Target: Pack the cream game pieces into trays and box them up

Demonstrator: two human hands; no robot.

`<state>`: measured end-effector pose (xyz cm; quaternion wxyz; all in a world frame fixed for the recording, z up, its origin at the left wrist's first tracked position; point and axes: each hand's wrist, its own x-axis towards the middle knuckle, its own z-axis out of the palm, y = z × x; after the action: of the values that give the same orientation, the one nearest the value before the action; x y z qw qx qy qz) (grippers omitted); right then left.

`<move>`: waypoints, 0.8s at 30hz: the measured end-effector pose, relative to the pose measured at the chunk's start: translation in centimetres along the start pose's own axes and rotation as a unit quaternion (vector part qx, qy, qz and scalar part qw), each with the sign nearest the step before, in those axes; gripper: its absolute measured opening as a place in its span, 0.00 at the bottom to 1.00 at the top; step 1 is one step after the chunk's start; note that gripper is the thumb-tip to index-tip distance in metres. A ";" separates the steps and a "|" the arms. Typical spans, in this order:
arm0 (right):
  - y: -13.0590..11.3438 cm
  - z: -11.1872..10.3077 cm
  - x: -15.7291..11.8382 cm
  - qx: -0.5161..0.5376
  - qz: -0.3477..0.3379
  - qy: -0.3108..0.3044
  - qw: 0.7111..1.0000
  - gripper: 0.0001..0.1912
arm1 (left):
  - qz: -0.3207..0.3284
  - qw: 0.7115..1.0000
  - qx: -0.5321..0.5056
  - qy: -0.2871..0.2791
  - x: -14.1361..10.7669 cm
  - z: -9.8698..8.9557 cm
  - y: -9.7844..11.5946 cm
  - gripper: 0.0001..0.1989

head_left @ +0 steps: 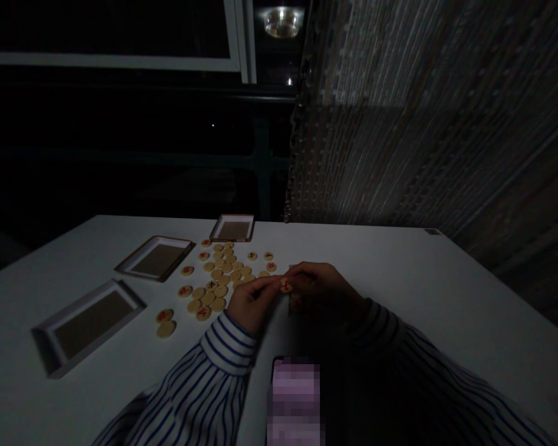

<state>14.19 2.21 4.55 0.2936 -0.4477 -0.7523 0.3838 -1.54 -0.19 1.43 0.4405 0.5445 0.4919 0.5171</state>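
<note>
I am looking down through the head camera at a white table (390, 272) in very dim light. The left hand (250, 302) and the right hand (324, 284) meet over it, their fingertips drawn close together and pinching a round red-marked disc (286, 285) between them; the fingers cover part of its face. The right palm and forearm sink into shadow, and I lose most of their outline. Something flat shows in part beneath the right hand, perhaps a small box, but I can't make it out well enough to say.

Just beyond the left hand lies a loose spread of pale discs (221, 290), its near edge hidden by that hand; some bear red or black marks too small for me to read. Three shallow trays (94, 323) stand farther left. Below the hands, a phone (295, 396) is cut off by the lower edge, its screen blurred into blocks.
</note>
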 end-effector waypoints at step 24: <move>-0.5 -0.6 0.0 -0.297 -0.208 0.014 0.932 0.14 | 0.005 0.998 -0.037 0.055 -0.1 0.0 0.3 0.13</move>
<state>14.46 2.23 5.26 0.2314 -0.3534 -0.9039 0.0668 -1.47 -0.28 1.75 0.4304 0.5008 0.4932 0.5663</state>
